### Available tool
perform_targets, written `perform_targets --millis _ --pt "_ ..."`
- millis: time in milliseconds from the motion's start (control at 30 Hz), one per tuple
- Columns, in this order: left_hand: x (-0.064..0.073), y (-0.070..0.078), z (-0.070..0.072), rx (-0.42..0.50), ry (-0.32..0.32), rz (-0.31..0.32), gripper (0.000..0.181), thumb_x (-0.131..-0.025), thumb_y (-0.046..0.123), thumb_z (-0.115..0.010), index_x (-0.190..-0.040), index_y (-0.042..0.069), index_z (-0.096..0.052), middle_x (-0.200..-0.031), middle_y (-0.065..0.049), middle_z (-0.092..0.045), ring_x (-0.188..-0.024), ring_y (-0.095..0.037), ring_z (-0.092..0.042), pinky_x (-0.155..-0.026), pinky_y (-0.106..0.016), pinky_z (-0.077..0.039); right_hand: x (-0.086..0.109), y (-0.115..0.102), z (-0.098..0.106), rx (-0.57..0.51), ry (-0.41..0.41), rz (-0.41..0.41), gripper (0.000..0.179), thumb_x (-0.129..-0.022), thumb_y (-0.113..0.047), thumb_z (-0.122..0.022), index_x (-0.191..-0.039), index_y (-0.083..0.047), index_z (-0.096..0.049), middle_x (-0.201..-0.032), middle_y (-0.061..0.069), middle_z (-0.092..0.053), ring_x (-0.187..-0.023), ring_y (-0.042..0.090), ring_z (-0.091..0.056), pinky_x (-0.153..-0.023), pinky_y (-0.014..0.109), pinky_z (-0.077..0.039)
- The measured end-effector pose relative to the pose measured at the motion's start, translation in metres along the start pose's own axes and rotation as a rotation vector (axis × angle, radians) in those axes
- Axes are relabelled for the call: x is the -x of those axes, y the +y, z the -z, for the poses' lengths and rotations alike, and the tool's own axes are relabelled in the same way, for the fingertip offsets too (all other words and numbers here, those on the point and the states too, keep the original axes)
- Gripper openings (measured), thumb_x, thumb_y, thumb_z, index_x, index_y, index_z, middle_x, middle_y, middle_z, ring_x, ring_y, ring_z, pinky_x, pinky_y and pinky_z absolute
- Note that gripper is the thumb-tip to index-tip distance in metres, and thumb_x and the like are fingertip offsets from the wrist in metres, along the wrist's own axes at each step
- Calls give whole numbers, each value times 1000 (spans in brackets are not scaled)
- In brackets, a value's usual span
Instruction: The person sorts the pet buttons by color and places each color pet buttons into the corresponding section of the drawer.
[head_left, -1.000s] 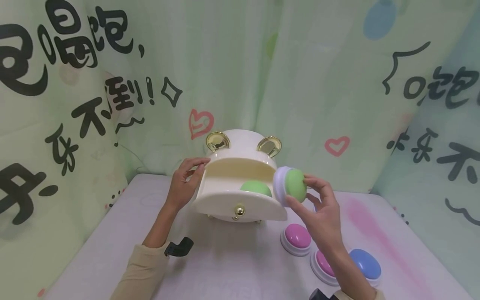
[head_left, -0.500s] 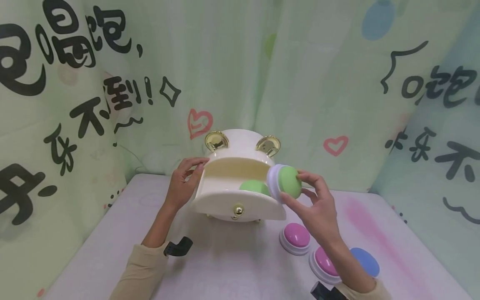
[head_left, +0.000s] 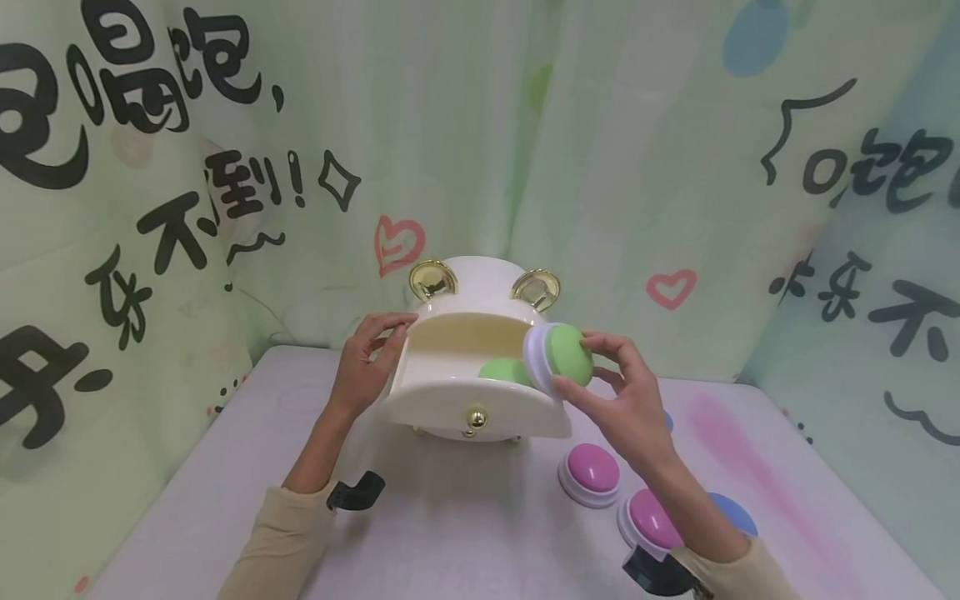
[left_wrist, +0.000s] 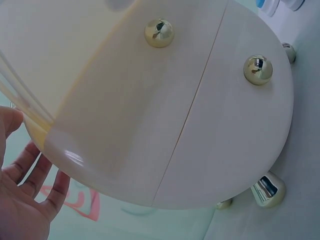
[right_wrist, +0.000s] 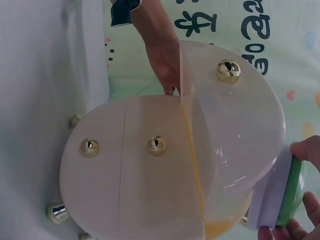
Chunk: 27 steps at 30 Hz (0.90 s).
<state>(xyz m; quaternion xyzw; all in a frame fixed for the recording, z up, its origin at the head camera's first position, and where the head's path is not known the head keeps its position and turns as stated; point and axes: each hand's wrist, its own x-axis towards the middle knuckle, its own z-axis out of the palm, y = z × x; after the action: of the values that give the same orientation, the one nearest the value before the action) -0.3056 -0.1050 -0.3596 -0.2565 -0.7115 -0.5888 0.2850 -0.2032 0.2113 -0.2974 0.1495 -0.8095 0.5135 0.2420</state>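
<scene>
A white rounded box point(head_left: 483, 279) with gold ear-shaped discs stands at the table's far side, its upper front flap point(head_left: 427, 408) tipped outward. Inside, behind the flap, lies a green-domed button point(head_left: 501, 371), partly hidden. My left hand point(head_left: 366, 358) holds the box's left edge; in the left wrist view its thumb and fingers lie at the rim. Between thumb and fingers, my right hand point(head_left: 630, 400) grips another green-domed button point(head_left: 567, 354) with a pale base. That button is tilted sideways at the compartment's right edge, its base facing the opening.
Two pink-domed buttons point(head_left: 592, 468) with white bases sit on the table point(head_left: 450, 517) right of the box. A blue-domed button point(head_left: 735, 512) is partly behind my right forearm; more blue shows beside the right hand. A printed curtain point(head_left: 600, 167) surrounds the table.
My right hand has moved left with the green-domed button, from beside the box to the compartment's right edge. The left hand stays on the box.
</scene>
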Motion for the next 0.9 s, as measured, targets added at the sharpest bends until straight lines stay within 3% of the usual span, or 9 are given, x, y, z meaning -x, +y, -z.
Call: perform_targets --millis 200,500,900 --pt "0 1 1 -2 4 5 24 -104 9 -58 -124 6 -71 -122 -12 -66 -114 -8 -56 -93 -29 -50 -5 -2 -1 2 -39 -4 52 -86 -6 -82 -129 0 -54 -139 6 -56 -125 11 -52 -98 16 -48" --pt "-1 2 0 5 -9 11 24 -104 9 -57 -124 5 -71 -124 -12 -66 -117 -12 -57 -97 -49 -52 -12 -1 -2 -49 -83 5 47 -86 -2 -81 -126 2 -56 -135 9 -58 -122 14 -54 -96 17 -50" --pt "-1 1 0 5 -6 22 24 -105 10 -57 -124 6 -71 -124 -11 -66 -118 -13 -56 -97 -52 -51 -17 -4 -8 -35 -151 12 45 -87 -4 -80 -126 2 -58 -132 10 -60 -123 18 -54 -97 17 -49"
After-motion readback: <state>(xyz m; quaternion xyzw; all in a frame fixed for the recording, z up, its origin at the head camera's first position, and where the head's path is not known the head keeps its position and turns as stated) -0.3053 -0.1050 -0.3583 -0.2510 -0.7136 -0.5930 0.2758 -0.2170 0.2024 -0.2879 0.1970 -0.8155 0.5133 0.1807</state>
